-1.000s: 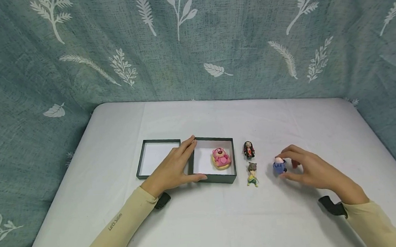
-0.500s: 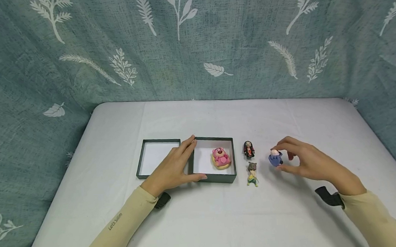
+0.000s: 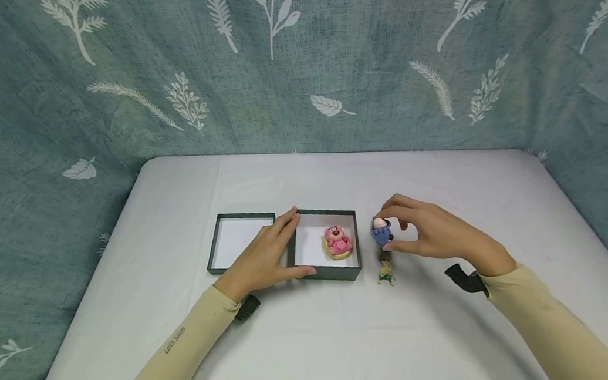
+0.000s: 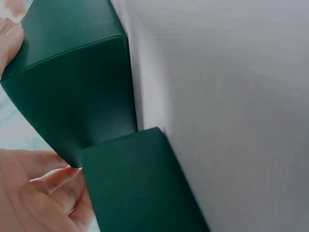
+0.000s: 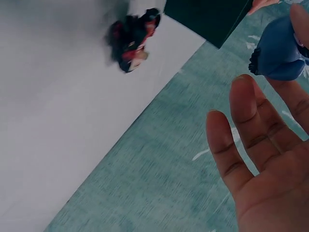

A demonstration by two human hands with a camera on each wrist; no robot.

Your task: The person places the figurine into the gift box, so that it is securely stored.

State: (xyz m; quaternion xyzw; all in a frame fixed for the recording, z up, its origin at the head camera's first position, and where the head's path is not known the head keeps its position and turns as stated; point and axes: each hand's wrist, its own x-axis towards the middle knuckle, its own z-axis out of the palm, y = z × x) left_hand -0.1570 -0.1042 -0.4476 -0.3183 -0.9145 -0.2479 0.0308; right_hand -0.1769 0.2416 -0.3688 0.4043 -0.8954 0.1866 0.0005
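Note:
Between thumb and fingers, my right hand pinches a small blue-clad figurine, held above the table just right of the dark green box. The same figurine shows at the upper right of the right wrist view. My left hand holds the box at its left side, thumb at the front wall and fingers at the back corner. Inside the box, toward its right wall, sits a pink bear figurine with a yellow base. A dark-clothed figurine lies on the table, hidden in the head view.
Left of the box lies a shallow green-rimmed tray or lid with a white inside, partly behind my left hand. A figurine with yellow and green clothing lies right of the box. A green leaf-patterned cloth hangs behind the white table.
My right hand has moved left with the blue figurine, from the table's right part to above the dark-clothed figurine. The left hand stays on the box.

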